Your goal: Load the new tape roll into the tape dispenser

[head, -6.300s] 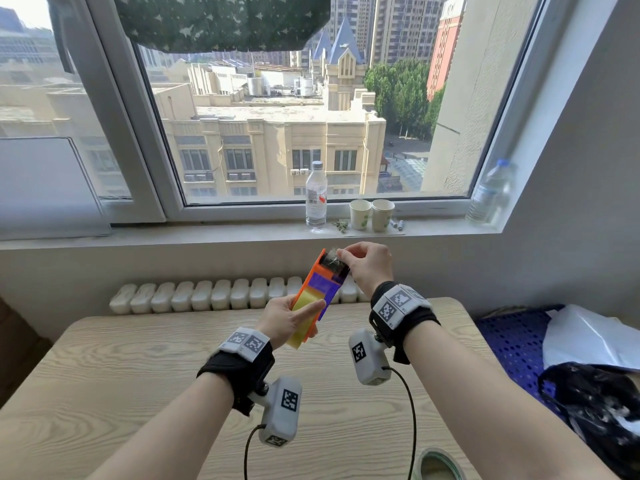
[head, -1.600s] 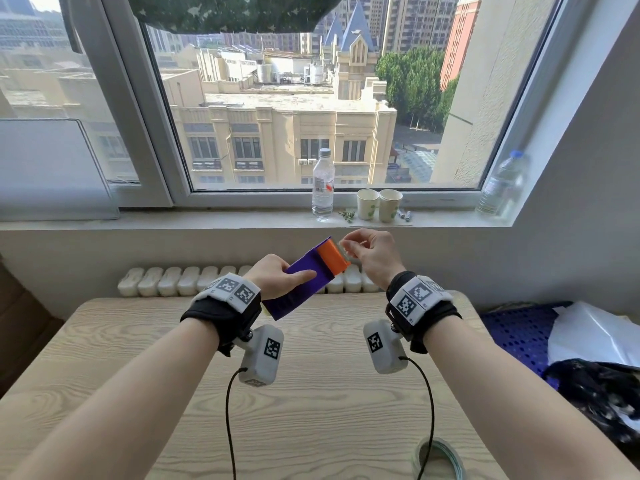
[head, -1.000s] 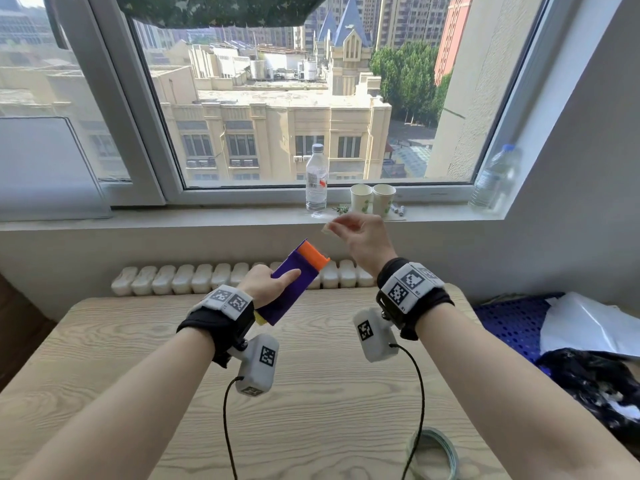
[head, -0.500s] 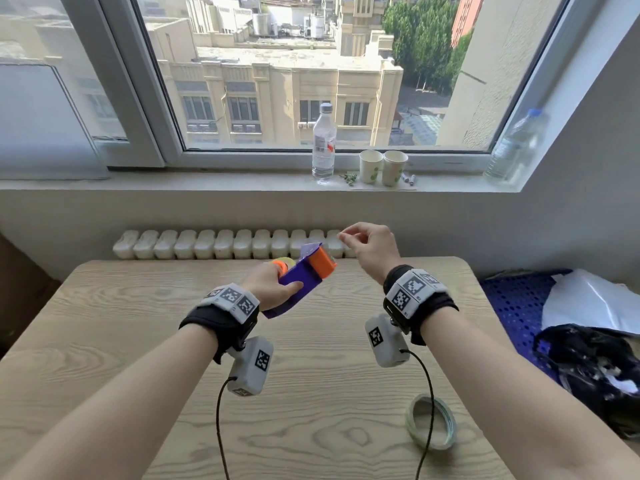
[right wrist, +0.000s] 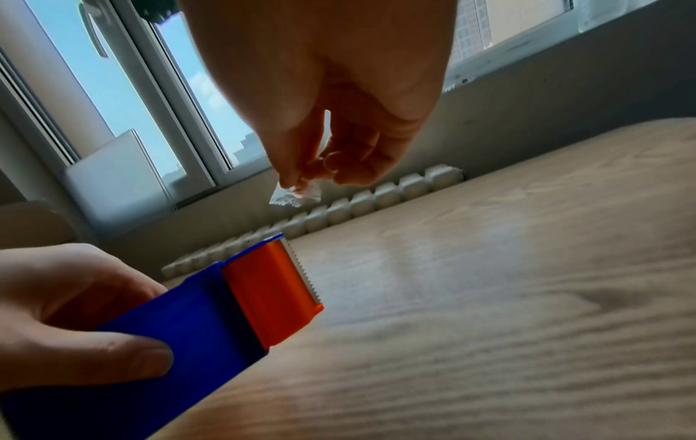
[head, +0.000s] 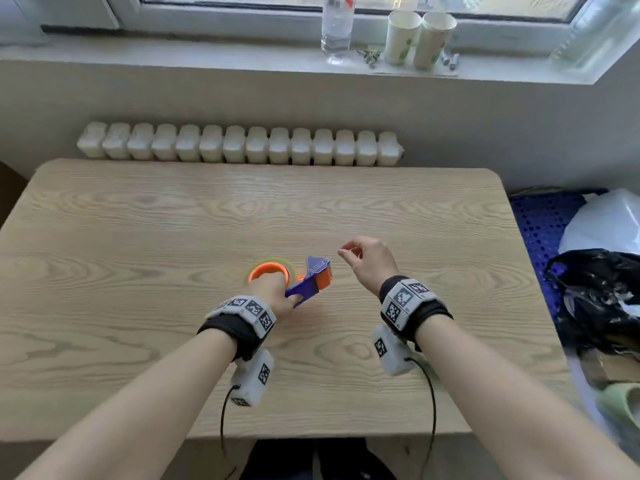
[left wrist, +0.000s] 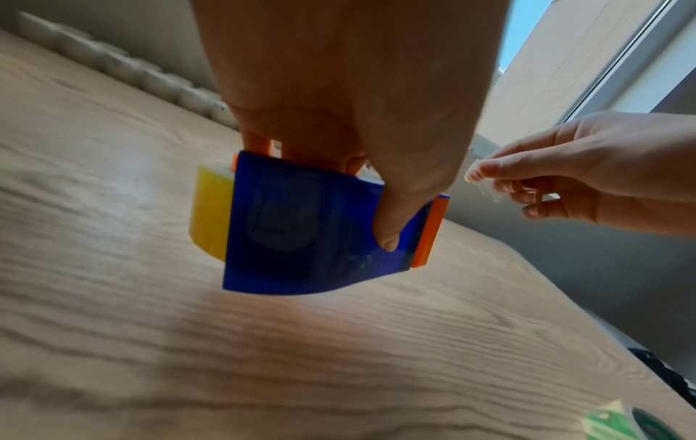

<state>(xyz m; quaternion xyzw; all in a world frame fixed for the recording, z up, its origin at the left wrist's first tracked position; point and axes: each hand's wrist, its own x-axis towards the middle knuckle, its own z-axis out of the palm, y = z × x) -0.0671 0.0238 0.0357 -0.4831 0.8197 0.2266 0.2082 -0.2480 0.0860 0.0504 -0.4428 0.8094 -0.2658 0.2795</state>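
My left hand [head: 280,294] grips the blue tape dispenser [head: 306,284] just above the wooden table [head: 173,220], with the thumb across its blue side [left wrist: 312,226]. A yellowish tape roll [head: 273,263] sits on the dispenser's orange hub and shows yellow at its back end [left wrist: 211,211]. The orange cutter head [right wrist: 271,291] with its serrated blade points toward my right hand [head: 349,252]. That hand hovers a short way to the right of the cutter and pinches a small torn piece of clear tape [right wrist: 295,195] between thumb and forefinger. The tape piece [left wrist: 485,181] is apart from the blade.
A white radiator [head: 239,145] runs behind the table's far edge. On the window sill stand a water bottle [head: 336,26] and two paper cups [head: 419,39]. A blue crate [head: 540,220], a white bag [head: 606,223] and a black bag [head: 595,299] lie right of the table.
The view has tipped down. Both hands have come down close to the table. The dispenser now lies on its side with the roll showing, and my right hand has drawn away holding a torn tape piece.
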